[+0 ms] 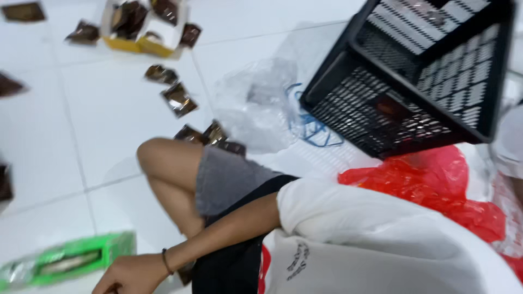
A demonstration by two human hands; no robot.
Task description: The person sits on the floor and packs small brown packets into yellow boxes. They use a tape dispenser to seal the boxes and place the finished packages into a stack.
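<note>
The person sits on the white tiled floor (pixel 109 109) with one knee (pixel 155 155) bent, and a hand (pixel 131 275) with a dark wristband rests low at the near edge, just beside a green box (pixel 71 261); its fingers run out of sight, so I cannot tell whether they are spread or pressed together, nor which hand it is. Dark foil packets (pixel 178 99) lie scattered farther off, a black plastic crate (pixel 414 76) tilts at far right above a red bag (pixel 430 185).
</note>
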